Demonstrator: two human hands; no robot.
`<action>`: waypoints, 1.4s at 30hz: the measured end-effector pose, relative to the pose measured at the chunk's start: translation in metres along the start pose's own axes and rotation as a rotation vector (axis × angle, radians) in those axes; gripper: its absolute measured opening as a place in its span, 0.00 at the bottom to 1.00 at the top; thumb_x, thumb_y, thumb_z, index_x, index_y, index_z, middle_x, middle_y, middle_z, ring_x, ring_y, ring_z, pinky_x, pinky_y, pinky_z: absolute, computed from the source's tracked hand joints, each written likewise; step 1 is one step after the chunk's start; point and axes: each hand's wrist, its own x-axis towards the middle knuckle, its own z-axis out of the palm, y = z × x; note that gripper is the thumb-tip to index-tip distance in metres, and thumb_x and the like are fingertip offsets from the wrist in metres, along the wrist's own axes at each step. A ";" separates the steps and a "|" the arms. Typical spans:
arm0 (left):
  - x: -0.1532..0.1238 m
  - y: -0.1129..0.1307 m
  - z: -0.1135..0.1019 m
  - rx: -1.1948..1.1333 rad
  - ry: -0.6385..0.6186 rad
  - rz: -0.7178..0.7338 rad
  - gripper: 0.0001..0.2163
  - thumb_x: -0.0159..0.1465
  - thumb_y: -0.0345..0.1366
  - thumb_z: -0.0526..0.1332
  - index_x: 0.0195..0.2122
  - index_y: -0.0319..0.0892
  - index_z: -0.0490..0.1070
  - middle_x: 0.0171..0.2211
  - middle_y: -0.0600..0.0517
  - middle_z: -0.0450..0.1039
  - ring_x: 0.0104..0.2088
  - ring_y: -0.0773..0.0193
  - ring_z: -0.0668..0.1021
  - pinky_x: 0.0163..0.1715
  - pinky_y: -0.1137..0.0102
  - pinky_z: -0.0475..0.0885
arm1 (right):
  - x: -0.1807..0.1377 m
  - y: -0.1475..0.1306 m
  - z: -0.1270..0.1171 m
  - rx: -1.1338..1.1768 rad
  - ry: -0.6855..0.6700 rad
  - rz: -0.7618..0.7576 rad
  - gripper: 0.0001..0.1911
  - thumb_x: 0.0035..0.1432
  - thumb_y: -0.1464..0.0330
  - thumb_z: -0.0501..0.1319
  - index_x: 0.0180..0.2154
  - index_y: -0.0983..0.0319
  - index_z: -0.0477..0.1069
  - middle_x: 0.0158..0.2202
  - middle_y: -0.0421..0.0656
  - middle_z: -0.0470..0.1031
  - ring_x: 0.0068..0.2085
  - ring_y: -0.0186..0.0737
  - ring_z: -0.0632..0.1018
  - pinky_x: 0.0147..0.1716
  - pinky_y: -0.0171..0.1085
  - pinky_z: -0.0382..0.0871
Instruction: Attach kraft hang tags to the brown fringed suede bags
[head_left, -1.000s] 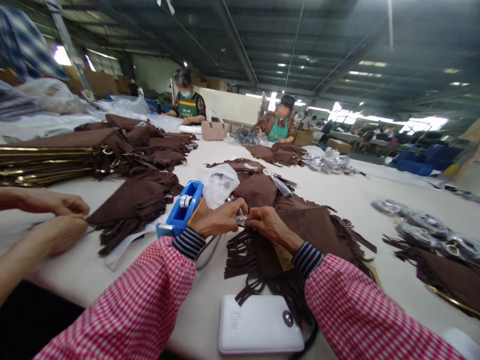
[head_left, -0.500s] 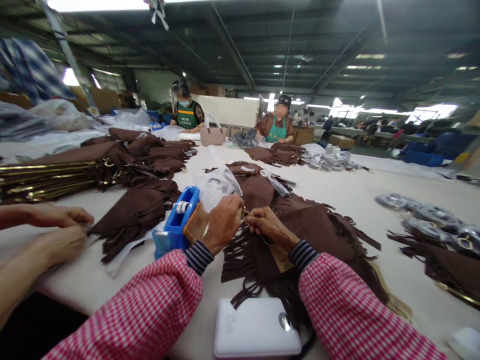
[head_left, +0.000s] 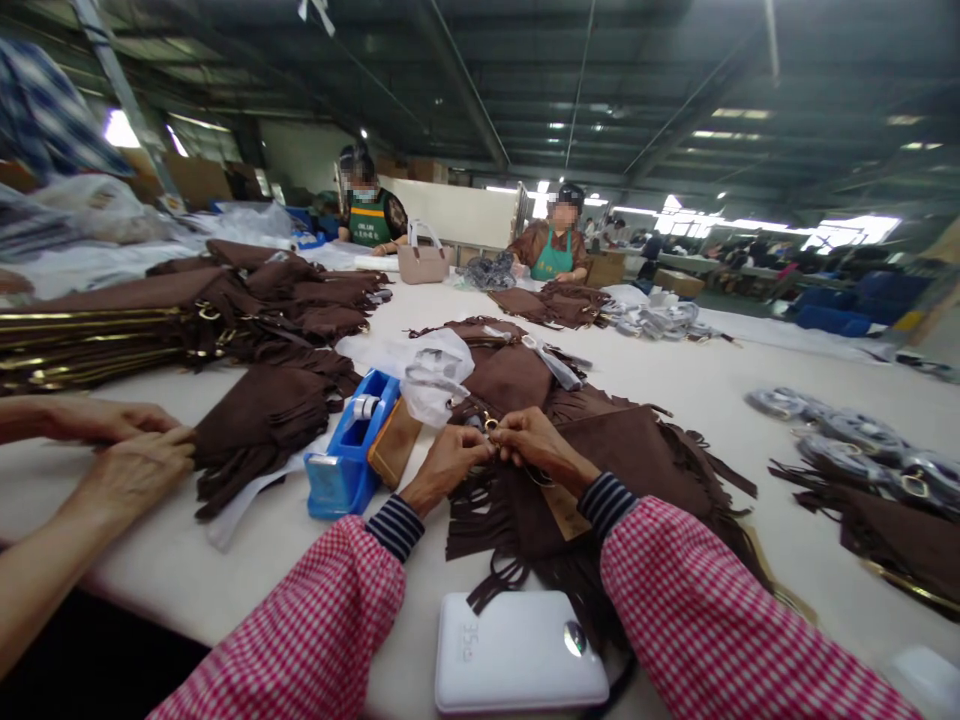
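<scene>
Small gold-coloured metal fitting (head_left: 491, 424) at the near-left edge of a dark-brown, fringed, suede-like bag (head_left: 622, 455), which lies flat on the white-topped desk (head_left: 697, 390). The left hand (head_left: 454, 462) and right hand (head_left: 541, 445) meet here, fingertips apparently pinched on the fitting from either side; the fingers hide the exact hold. So small a part presumably calls for fingertips rather than palms, while the desk bears the bag's weight. A tan card tag (head_left: 564, 512) lies on the bag beneath the right wrist. Just left of the hands, a blue plastic tape dispenser (head_left: 337, 485) and a brown wooden-looking block (head_left: 395, 442) stand side by side, probably for easy reach; beyond them is a translucent plastic-wrapped bundle (head_left: 436, 380). Nearest the wearer, a white rounded plastic device (head_left: 521, 655) lies partly under loose fringe. Far left, a co-worker's hands (head_left: 135, 465) work at the corner of another dark-brown fringed bag (head_left: 251, 415).
</scene>
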 end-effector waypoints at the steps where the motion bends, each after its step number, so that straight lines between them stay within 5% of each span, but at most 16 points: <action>1: -0.002 0.003 -0.004 -0.002 0.026 0.012 0.10 0.54 0.40 0.63 0.24 0.37 0.75 0.23 0.54 0.70 0.26 0.67 0.69 0.29 0.71 0.61 | 0.000 -0.001 -0.001 -0.050 0.004 -0.004 0.08 0.57 0.69 0.62 0.27 0.65 0.74 0.21 0.40 0.75 0.17 0.29 0.69 0.18 0.28 0.57; 6: -0.007 0.010 -0.025 -0.071 0.132 0.011 0.09 0.56 0.40 0.66 0.29 0.38 0.78 0.29 0.52 0.76 0.31 0.65 0.74 0.32 0.72 0.66 | -0.007 -0.014 -0.008 -0.435 0.162 -0.259 0.07 0.57 0.71 0.60 0.32 0.64 0.77 0.33 0.44 0.80 0.33 0.37 0.77 0.36 0.33 0.68; 9: -0.006 0.007 -0.029 -0.236 0.113 -0.052 0.09 0.56 0.40 0.67 0.31 0.38 0.77 0.35 0.49 0.80 0.36 0.63 0.77 0.35 0.71 0.70 | -0.009 -0.019 -0.008 -0.434 0.120 -0.376 0.08 0.55 0.73 0.60 0.33 0.64 0.79 0.36 0.44 0.80 0.38 0.38 0.77 0.42 0.35 0.67; 13: -0.005 0.003 -0.026 -0.434 0.080 -0.053 0.11 0.58 0.41 0.68 0.32 0.38 0.74 0.37 0.47 0.80 0.37 0.63 0.80 0.37 0.71 0.74 | -0.006 -0.016 0.002 -0.238 -0.039 -0.295 0.06 0.52 0.71 0.62 0.29 0.65 0.79 0.30 0.41 0.78 0.31 0.36 0.74 0.34 0.33 0.65; 20: -0.007 0.001 -0.019 -0.669 0.042 -0.123 0.17 0.58 0.43 0.70 0.41 0.39 0.70 0.40 0.45 0.79 0.37 0.62 0.81 0.32 0.72 0.75 | -0.011 -0.010 0.002 0.035 -0.054 -0.170 0.11 0.56 0.65 0.63 0.28 0.67 0.78 0.23 0.38 0.71 0.25 0.31 0.67 0.25 0.32 0.57; 25: -0.008 0.002 -0.007 -0.544 0.043 -0.115 0.27 0.46 0.34 0.76 0.47 0.40 0.70 0.39 0.50 0.78 0.32 0.67 0.78 0.27 0.76 0.69 | -0.016 -0.009 0.000 0.158 -0.019 -0.175 0.18 0.56 0.57 0.68 0.30 0.67 0.79 0.24 0.40 0.73 0.26 0.32 0.68 0.25 0.32 0.58; 28: -0.007 0.001 0.000 -0.431 0.034 -0.089 0.18 0.47 0.35 0.74 0.39 0.37 0.75 0.30 0.53 0.75 0.27 0.70 0.72 0.24 0.76 0.61 | -0.015 -0.007 0.005 0.225 -0.023 -0.205 0.18 0.55 0.56 0.70 0.31 0.67 0.81 0.28 0.43 0.77 0.28 0.35 0.72 0.28 0.33 0.63; 33: -0.009 0.001 0.003 -0.331 0.067 -0.116 0.16 0.52 0.46 0.71 0.28 0.36 0.78 0.23 0.53 0.72 0.23 0.70 0.69 0.23 0.74 0.58 | -0.014 0.002 0.007 0.212 0.047 -0.279 0.14 0.56 0.59 0.67 0.31 0.65 0.82 0.29 0.44 0.79 0.31 0.38 0.74 0.31 0.35 0.66; 42: -0.009 -0.003 -0.002 -0.438 0.113 -0.115 0.09 0.55 0.40 0.70 0.30 0.38 0.79 0.32 0.49 0.78 0.32 0.65 0.75 0.31 0.73 0.65 | -0.011 0.011 -0.006 -0.004 0.192 -0.216 0.13 0.57 0.63 0.62 0.27 0.65 0.76 0.21 0.38 0.69 0.24 0.33 0.66 0.24 0.33 0.57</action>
